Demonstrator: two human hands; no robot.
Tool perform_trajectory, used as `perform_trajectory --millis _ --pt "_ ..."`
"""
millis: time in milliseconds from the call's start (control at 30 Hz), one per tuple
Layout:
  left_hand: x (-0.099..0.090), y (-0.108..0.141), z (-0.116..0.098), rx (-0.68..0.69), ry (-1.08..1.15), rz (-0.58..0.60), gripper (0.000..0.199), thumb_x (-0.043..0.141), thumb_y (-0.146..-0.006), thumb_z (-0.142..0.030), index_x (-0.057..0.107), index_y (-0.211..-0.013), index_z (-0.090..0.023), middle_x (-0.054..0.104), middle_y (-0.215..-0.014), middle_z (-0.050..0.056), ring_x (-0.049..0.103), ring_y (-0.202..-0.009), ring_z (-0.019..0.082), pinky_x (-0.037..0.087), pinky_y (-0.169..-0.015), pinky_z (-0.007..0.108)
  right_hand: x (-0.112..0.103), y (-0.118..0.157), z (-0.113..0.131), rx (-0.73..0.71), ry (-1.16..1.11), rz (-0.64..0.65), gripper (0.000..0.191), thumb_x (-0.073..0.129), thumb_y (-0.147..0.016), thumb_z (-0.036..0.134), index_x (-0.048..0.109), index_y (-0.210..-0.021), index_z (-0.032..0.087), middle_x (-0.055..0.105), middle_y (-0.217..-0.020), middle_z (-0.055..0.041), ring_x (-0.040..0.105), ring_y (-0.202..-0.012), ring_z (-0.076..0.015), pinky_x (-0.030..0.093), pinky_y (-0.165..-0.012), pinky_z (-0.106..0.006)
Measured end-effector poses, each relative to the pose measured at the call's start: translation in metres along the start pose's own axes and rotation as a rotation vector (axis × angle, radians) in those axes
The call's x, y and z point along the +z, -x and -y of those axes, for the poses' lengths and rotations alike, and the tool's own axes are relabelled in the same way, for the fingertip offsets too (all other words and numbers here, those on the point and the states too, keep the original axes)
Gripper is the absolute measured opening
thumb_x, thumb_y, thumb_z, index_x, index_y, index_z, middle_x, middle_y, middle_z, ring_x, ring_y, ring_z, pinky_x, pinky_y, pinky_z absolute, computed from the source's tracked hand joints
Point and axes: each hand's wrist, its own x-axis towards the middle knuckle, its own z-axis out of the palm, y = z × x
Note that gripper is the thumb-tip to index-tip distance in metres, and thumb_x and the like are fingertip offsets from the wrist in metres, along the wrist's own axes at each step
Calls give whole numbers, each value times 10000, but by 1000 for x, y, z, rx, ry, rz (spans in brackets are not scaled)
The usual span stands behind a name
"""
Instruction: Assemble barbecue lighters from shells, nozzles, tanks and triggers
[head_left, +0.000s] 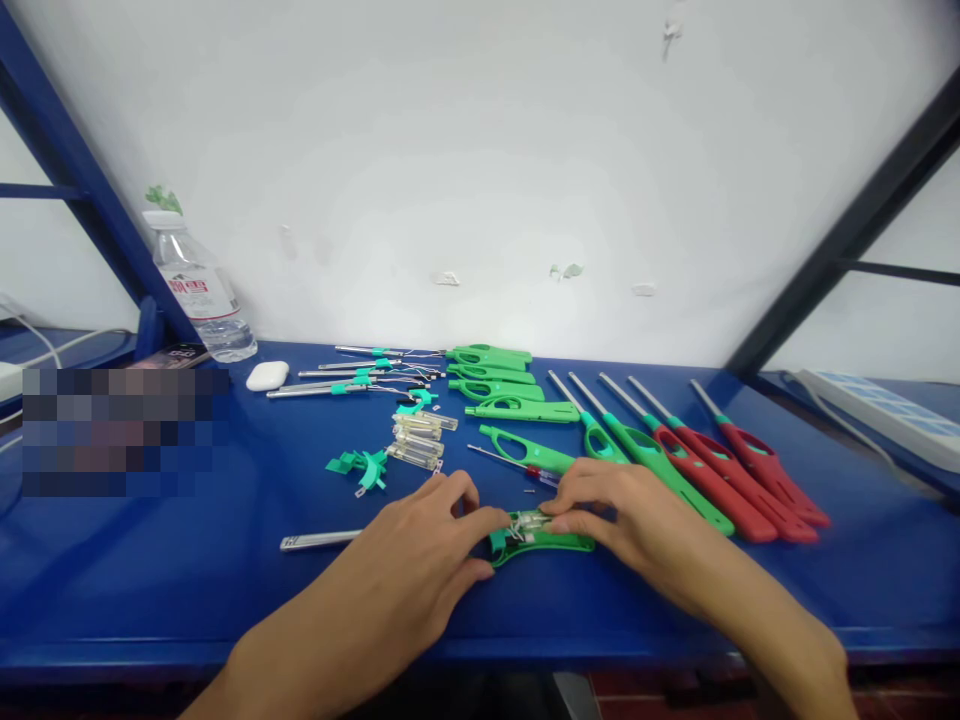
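A green lighter half-shell (577,542) lies open side up near the table's front, with wires and a teal part showing inside. My left hand (427,545) grips its left end between thumb and fingers. A metal lighter tube (319,540) sticks out to the left from under that hand. My right hand (615,510) pinches a clear fuel tank (531,521) lying in the shell; its fingertips partly hide the tank. Just behind the shell is a screwdriver (536,472) with a red and clear handle, its shaft pointing left. A small screw (529,491) lies near it.
Several clear fuel tanks (420,440), teal parts (367,467), metal tubes with wires (349,386) and green shells (521,411) lie behind my hands. Assembled green lighters (660,465) and red lighters (776,475) line the right. A water bottle (199,290) and white earphone case (268,376) stand back left.
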Motion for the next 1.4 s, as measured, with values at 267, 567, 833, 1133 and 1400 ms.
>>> perform_trajectory --millis 267,567,833,1133,1400 --pt "6 -1 4 23 -27 20 513 531 -1092 -172 477 -1490 -489 514 -1140 -3 591 -952 204 428 -747 334 1 1 0 22 9 -9 97 719 -1013 340 803 -974 312 758 -1010 33 715 -939 -187 501 -837 -297" --pt "5 2 7 23 62 23 400 511 -1102 -179 558 -1380 -463 519 -1176 -11 580 -981 199 427 -836 348 -14 7 -5 48 153 -219 268 530 -1094 391 782 -1075 302 814 -1115 -8 750 -1036 -247 544 -924 -369" --pt "6 -3 8 11 59 13 358 523 -1090 -174 608 -1321 -434 527 -1147 -5 575 -966 199 410 -788 327 -9 0 -39 76 280 -289 333 515 -1056 326 752 -1279 255 792 -1273 -72 732 -1177 -324 559 -1030 -505" --pt "3 -1 3 54 21 -8 425 517 -1063 -108 614 -1350 -405 551 -1162 3 611 -977 188 459 -819 312 0 -9 -40 45 312 -204 309 611 -1041 338 762 -1288 231 789 -1276 -117 681 -1270 -367 518 -1082 -572" --pt "-2 2 -4 15 -16 -11 252 533 -1093 -224 621 -1281 -366 553 -1272 15 646 -1069 221 550 -915 387 -1 -11 -31 49 278 -255 252 571 -1038 266 693 -1258 270 746 -1262 -84 749 -1117 -316 591 -953 -477"
